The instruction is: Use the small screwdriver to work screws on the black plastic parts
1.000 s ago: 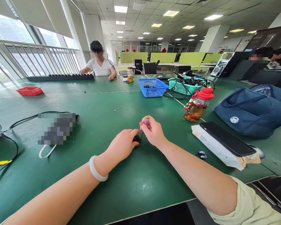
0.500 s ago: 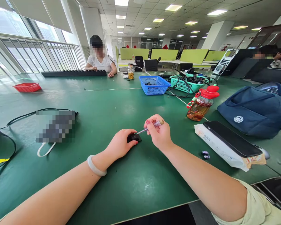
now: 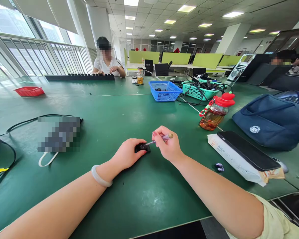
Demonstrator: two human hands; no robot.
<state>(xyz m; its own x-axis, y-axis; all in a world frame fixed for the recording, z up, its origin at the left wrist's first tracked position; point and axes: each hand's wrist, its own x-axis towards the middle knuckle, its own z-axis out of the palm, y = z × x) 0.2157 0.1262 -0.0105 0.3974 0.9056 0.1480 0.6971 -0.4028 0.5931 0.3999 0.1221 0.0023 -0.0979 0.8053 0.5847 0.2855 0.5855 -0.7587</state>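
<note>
On the green table, my left hand [image 3: 128,151] grips a small black block-shaped part [image 3: 144,147] between thumb and fingers, holding it against the tabletop. A pale bracelet circles that wrist. My right hand [image 3: 167,143] is closed round a slim screwdriver [image 3: 161,138] with a clear purplish handle and a gold-coloured end cap. Its thin metal shaft slants down to the left, and the tip meets the right upper side of the black part. What exactly the tip touches is too small to make out.
A white packet [image 3: 236,159] with a black phone [image 3: 249,151] on top lies right, near two small shiny dark objects [image 3: 219,167]. Beyond stand a red-lidded bottle [image 3: 214,114], a blue bag [image 3: 269,119], a blue basket [image 3: 165,94] and a red tray [image 3: 29,91]. Another person [image 3: 108,64] sits opposite.
My right hand has dropped slightly, and the screwdriver lies at a flatter slant. My left hand still holds the black part in place. The person opposite has drawn one hand inward.
</note>
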